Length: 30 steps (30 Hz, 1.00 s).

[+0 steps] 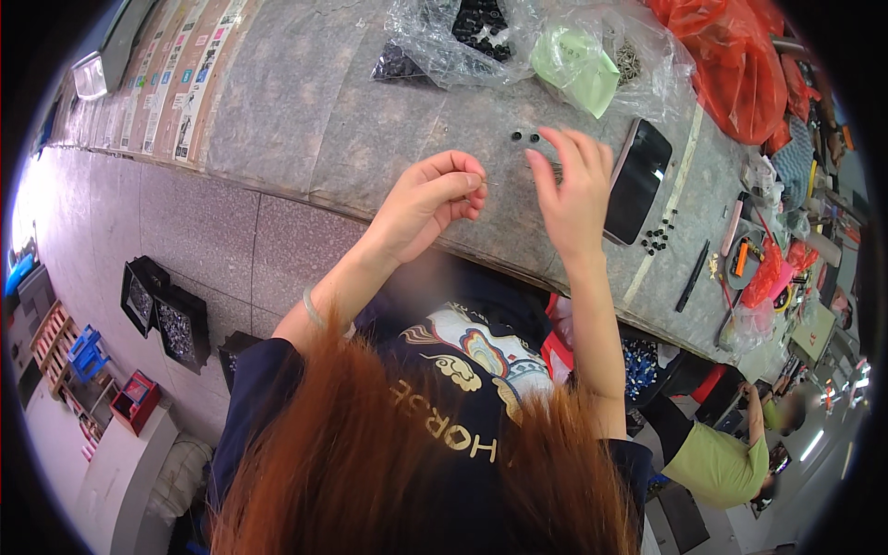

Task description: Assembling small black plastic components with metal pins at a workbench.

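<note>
My left hand (427, 205) is closed in a pinch over the near edge of the workbench. A thin, pin-like metal piece (491, 183) pokes out from between its thumb and forefinger. To its right, my right hand (577, 192) hovers over the bench with thumb and fingers apart. Just past its fingertips lie two small black round parts (534, 138). Some thin pieces show in the gap between thumb and forefinger, too small to make out. A dark smartphone (638, 181) lies flat beside the right hand.
Clear plastic bags with black parts (481, 30) and small metal pieces (628, 63) lie at the far side, with a green paper (575, 69). Red plastic bags (726, 60), loose black parts (658, 236) and a black pen (692, 276) are rightward. Black bins (176, 324) stand on the floor.
</note>
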### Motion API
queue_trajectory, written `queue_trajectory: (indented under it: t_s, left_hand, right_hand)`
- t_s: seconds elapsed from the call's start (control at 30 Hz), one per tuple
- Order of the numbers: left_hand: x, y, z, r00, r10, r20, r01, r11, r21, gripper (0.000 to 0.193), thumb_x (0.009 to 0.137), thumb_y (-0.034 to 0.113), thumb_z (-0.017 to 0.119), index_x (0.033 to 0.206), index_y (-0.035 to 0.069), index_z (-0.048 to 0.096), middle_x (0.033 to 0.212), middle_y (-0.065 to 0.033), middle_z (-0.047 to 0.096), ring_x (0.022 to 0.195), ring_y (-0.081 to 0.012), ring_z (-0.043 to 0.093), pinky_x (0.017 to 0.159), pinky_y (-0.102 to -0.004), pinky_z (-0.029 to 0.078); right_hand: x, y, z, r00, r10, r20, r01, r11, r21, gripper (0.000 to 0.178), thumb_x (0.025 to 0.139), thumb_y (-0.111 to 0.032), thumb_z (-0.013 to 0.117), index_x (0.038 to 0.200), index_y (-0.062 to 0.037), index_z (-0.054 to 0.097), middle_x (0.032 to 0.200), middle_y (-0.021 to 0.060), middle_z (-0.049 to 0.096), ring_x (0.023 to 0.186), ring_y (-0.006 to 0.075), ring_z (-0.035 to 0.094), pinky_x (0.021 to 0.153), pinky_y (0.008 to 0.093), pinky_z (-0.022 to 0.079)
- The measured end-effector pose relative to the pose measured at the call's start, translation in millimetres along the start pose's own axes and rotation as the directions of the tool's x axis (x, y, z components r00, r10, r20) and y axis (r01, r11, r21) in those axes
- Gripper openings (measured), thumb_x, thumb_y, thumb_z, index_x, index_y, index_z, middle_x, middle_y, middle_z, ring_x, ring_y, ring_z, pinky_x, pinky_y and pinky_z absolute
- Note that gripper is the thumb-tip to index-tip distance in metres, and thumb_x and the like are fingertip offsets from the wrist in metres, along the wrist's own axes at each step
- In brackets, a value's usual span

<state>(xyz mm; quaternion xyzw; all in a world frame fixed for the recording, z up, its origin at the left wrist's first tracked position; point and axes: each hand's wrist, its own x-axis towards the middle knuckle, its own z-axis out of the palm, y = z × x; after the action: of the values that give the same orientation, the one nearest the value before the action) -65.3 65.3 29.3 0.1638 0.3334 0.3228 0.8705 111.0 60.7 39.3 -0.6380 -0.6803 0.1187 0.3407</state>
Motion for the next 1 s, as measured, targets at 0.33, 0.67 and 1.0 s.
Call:
queue_trajectory:
  t_s: [0.33,0.67,1.0]
  left_hand:
    - [3.3,2.8,1.1,0.998,0.043,-0.038,-0.043,0.999,0.007,0.011,0.081,0.005,0.047,0.090,0.002,0.052,0.077,-0.0025,0.053,0.070,-0.0084,0.049,0.062,-0.0216,0.041]
    - [3.4,-4.5,33.4,0.960,0.279,0.030,-0.217,0.671,0.709,0.011,0.076,0.007,0.056,0.084,-0.001,0.056,0.077,-0.0013,0.056,0.066,-0.0073,0.051,0.061,-0.0202,0.042]
    - [2.4,-9.2,42.7,0.824,0.515,0.236,-0.425,0.288,0.858,0.011,0.071,0.002,0.059,0.082,0.001,0.057,0.072,-0.0057,0.057,0.061,-0.0111,0.053,0.056,-0.0229,0.044]
  right_hand:
    - [-5.1,-8.4,5.8,0.987,0.134,0.093,-0.149,0.971,0.188,0.016,0.069,-0.003,0.059,0.085,-0.0038,0.057,0.083,0.0059,0.057,0.078,0.0178,0.052,0.070,0.0278,0.041]
    - [-39.2,-24.3,-23.6,0.834,0.448,0.321,-0.528,0.481,0.700,0.019,0.075,0.004,0.055,0.094,0.0021,0.056,0.085,0.0019,0.055,0.077,0.0069,0.048,0.068,0.0194,0.039]
    - [-49.9,-16.1,-21.7,0.893,0.426,0.145,-0.429,0.707,0.562,0.018,0.073,0.002,0.058,0.091,0.0012,0.058,0.081,0.0072,0.061,0.072,0.0115,0.058,0.065,0.0236,0.044]
